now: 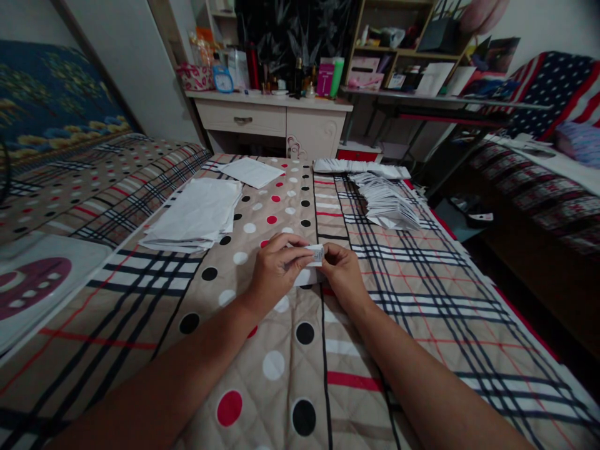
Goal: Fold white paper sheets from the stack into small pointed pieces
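Over the middle of the quilted bedspread [276,306], my two hands meet at a small folded white paper [315,255] with some dark print on it. My left hand [280,265] pinches it between thumb and fingers from the left. At its right edge, my right hand [343,270] grips it with thumb and curled forefinger. Part of the paper is hidden behind the fingers. To the left lies a stack of flat white sheets [194,212], with one more white sheet [253,172] beyond it. On the right, many folded white papers [387,203] lie fanned out in a pile.
A long row of folded papers [360,167] lies at the bed's far edge. Behind stands a white dresser [244,115] crowded with bottles and a blue alarm clock [222,78]. A metal-legged table [422,97] is at right. A plastic package [42,281] lies at left.
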`<state>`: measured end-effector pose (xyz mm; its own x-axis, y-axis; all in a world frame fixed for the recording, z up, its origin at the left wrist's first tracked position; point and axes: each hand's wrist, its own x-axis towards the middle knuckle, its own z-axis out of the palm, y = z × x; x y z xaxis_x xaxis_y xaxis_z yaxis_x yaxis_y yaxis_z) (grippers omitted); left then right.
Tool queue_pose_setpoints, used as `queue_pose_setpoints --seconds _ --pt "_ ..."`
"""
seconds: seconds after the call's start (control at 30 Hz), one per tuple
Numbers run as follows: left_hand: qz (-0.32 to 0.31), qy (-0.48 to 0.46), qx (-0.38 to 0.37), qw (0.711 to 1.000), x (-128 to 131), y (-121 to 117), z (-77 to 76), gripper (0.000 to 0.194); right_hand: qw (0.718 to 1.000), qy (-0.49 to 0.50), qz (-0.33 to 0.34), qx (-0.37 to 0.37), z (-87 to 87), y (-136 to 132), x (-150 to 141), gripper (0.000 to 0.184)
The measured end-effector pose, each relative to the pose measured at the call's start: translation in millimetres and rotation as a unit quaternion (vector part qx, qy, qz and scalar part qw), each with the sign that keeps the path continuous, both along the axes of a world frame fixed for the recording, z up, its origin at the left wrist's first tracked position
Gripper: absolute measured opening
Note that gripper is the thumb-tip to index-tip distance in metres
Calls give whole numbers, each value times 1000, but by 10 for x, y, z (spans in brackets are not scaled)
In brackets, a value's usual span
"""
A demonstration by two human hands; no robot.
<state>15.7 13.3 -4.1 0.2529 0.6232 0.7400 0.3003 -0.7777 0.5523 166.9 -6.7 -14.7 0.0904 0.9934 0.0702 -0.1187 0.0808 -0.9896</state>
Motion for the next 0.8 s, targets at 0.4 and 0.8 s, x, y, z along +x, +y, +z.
queue_pose_setpoints --seconds 0.4,0.8 --pt "8 -78 -204 976 -11 51 17 11 993 -98 34 61 19 -49 -4 20" --pt "-34 -180 -368 912 2 70 -44 18 992 -93 0 80 128 -112 -12 31"
